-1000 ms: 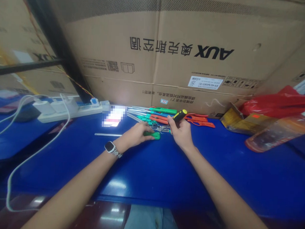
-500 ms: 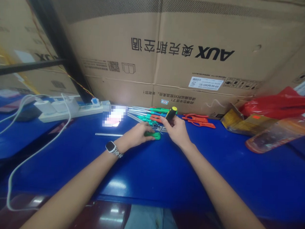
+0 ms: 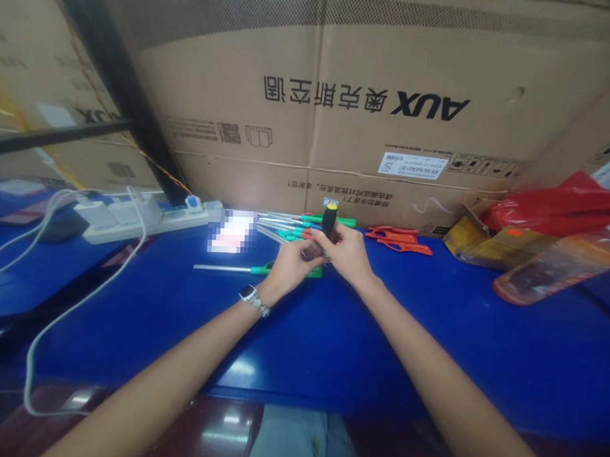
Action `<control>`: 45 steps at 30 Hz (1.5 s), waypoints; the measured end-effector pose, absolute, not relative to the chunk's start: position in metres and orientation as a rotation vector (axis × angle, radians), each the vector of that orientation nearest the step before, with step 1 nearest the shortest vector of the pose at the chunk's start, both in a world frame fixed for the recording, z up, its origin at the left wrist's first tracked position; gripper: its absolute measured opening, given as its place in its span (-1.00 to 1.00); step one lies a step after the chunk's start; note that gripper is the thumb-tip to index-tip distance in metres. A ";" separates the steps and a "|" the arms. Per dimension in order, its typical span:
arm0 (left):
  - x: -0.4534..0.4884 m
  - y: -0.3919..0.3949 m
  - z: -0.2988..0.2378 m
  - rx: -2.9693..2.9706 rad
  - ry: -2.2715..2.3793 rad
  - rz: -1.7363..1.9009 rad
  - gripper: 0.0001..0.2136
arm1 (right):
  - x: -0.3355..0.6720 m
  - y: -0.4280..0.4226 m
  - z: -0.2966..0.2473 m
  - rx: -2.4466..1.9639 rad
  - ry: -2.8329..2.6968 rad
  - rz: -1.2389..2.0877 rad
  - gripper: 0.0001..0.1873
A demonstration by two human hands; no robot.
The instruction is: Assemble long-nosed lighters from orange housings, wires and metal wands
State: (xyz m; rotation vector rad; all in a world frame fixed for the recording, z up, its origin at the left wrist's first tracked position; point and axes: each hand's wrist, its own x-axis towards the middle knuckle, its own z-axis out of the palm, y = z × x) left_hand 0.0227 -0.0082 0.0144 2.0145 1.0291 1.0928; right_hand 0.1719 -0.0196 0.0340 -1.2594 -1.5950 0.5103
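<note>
From my remote station I monitor both hands over the middle of the tabletop (image 3: 301, 335), nearer its far edge than its near edge. Right hand (image 3: 347, 256): the fingers are wrapped around the screwdriver (image 3: 329, 221), which stands nearly upright, yellow end uppermost. I judge that this grip directs the tip downward and allows the handle to be turned. The tip itself is hidden

Left hand (image 3: 294, 263): the fingers are curled and the thumb reaches toward the lower end of the screwdriver. I cannot tell whether the hand is pinching the shaft, a small part or nothing. Its likely function is to steady the point of work

The green lighter (image 3: 258, 270) lies beneath the left hand, roughly parallel to the far edge, its metal tube pointing toward the left edge. I take this orientation as keeping the long tube out of the working zone

Between the hands and the far edge lies a bundle of lighters (image 3: 291, 234); orange-red pieces (image 3: 414, 248) lie to its right. I assess both as positioned within reach yet off the near area. A carton (image 3: 309, 122) rises behind the far edge. A power strip (image 3: 150, 220) lies toward the far left corner, a tilted bottle (image 3: 538, 271) toward the right edge
</note>
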 end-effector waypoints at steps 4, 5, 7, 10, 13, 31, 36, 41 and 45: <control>0.026 -0.007 0.012 1.968 1.014 1.080 -0.86 | 0.173 -0.021 0.032 -1.325 -1.625 0.396 -0.62; 0.025 -0.006 0.012 1.982 1.004 1.066 -0.85 | 0.174 -0.021 0.032 -1.292 -1.636 0.409 -0.63; 0.023 -0.006 0.011 2.026 0.984 1.030 -0.83 | 0.179 -0.022 0.032 -1.186 -1.634 0.544 -0.64; 0.019 -0.005 0.011 2.096 0.902 0.963 -0.79 | 0.188 -0.025 0.037 -1.042 -1.567 0.865 -0.57; 0.015 -0.003 0.012 2.138 0.789 0.908 -0.77 | 0.191 -0.028 0.043 -0.990 -1.544 1.018 -0.58; 0.015 -0.007 0.018 2.148 0.834 0.923 -0.76 | 0.192 -0.030 0.047 -0.987 -1.638 0.950 -0.62; 0.019 -0.004 0.014 2.087 0.865 1.030 -0.80 | 0.186 -0.026 0.043 -1.070 -1.532 0.764 -0.67; 0.026 -0.004 0.010 1.910 0.928 1.182 -0.76 | 0.170 -0.020 0.028 -1.206 -1.408 0.483 -0.59; 0.023 -0.008 0.015 2.000 0.933 1.108 -0.78 | 0.177 -0.023 0.033 -1.099 -1.559 0.579 -0.65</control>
